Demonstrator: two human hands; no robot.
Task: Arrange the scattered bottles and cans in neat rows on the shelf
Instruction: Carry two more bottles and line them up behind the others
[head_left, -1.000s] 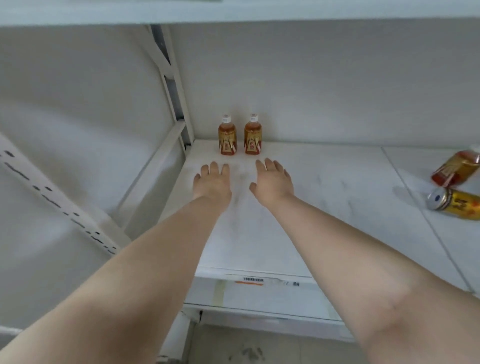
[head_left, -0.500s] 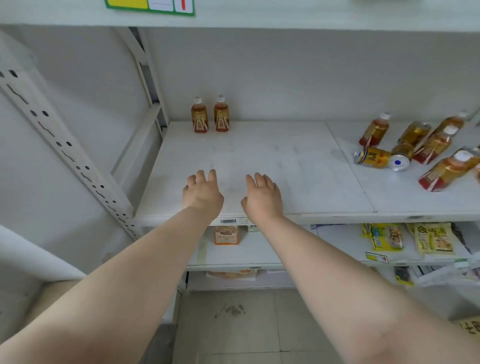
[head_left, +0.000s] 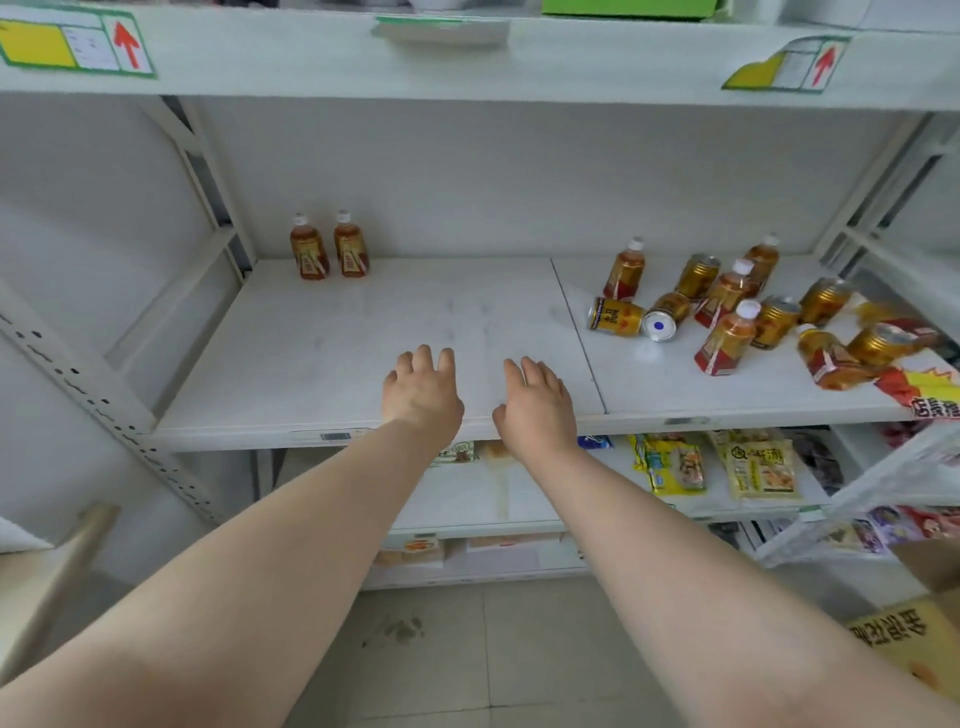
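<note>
Two amber tea bottles with white caps stand side by side at the back left of the white shelf. On the right half, several bottles and gold cans sit in a loose cluster; one gold can and another can lie on their sides. My left hand and my right hand hover palm down over the shelf's front edge, fingers apart, holding nothing. Both hands are well left of the cluster.
A shelf board above carries yellow price labels with red arrows. Lower shelves hold yellow snack packets. A perforated upright post flanks the left side. A cardboard box sits at the lower right on the tiled floor.
My head has pulled back and turned right, so the cluster on the right has come fully into view. Both hands have drawn back from the two standing bottles to the shelf's front edge.
</note>
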